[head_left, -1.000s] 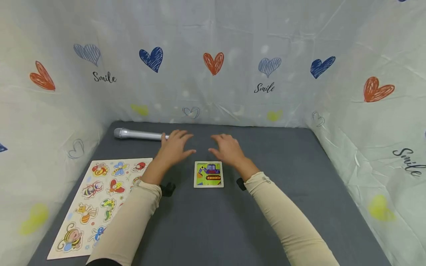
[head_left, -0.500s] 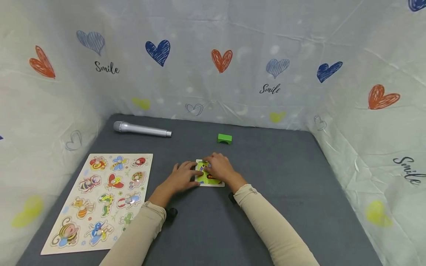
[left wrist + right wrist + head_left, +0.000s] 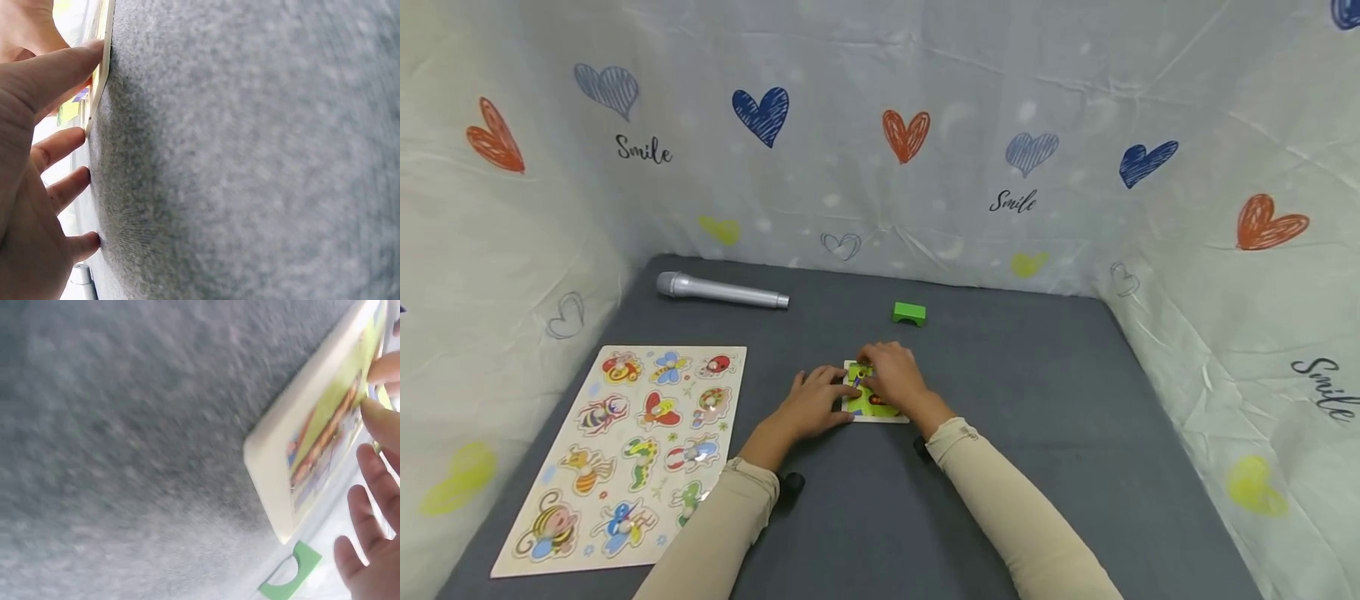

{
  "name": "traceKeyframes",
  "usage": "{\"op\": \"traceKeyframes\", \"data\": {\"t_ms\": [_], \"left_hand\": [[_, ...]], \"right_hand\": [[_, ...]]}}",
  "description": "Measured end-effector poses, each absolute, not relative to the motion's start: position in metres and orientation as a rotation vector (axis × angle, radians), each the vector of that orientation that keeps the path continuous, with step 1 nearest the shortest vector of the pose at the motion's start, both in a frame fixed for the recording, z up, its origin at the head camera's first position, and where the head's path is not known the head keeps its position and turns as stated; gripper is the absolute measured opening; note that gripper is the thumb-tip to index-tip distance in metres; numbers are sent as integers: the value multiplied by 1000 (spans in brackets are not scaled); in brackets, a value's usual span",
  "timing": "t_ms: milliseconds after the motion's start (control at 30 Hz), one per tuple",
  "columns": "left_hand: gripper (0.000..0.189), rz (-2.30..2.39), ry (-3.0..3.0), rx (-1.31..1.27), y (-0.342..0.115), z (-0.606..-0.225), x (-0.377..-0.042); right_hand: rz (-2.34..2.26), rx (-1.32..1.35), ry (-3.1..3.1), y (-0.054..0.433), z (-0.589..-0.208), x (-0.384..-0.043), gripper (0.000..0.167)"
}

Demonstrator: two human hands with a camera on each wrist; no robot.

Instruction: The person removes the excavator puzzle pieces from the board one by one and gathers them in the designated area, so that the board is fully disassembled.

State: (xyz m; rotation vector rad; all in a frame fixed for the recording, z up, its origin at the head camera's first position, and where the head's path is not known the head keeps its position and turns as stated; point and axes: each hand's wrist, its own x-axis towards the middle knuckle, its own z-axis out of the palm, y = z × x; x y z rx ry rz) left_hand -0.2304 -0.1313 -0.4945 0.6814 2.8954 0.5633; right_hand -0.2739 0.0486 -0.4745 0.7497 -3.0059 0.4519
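A small square puzzle point(image 3: 883, 414) with a digger picture lies mid-table, its cream frame showing. My left hand point(image 3: 808, 407) reaches its left side, fingers spread and fairly straight. In the left wrist view, the left thumb point(image 3: 81, 59) presses at the frame's edge, with another fingertip at the corner. My right hand point(image 3: 895, 375) covers the puzzle's upper right. Its thumb and index finger point(image 3: 382, 422) pinch a yellow-green puzzle piece point(image 3: 70, 114), mostly hidden by the fingers; the other fingers fan out. Beyond the hands sits a green arch block point(image 3: 909, 313).
At the left lies a large board point(image 3: 651, 385) with several insect pictures. A silver microphone point(image 3: 722, 290) rests near the back left edge. White curtains point(image 3: 955, 242) printed with hearts enclose the grey table point(image 3: 1045, 483) at the back and sides.
Both hands have come down and nearer onto the puzzle. The green arch block has come into sight where the right hand was. Over the last half second, hardly anything differs.
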Motion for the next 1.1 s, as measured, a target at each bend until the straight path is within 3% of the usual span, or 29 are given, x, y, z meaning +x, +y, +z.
{"op": "traceKeyframes", "data": {"t_ms": [300,567,833,1100], "left_hand": [[41,592,2919,654,-146,-495,-219],[44,630,2921,626,-166,-496,-208],[43,629,2976,522,-194,-491,-190],[43,673,2961,470,-206,-486,-179]], "right_hand": [[934,667,-2951,47,-476,-273,15],[1238,314,-2947,88,-474,-289,11],[965,650,-3097,79,-481,-298,19],[756,651,-3079,55,-487,-303,9]]}}
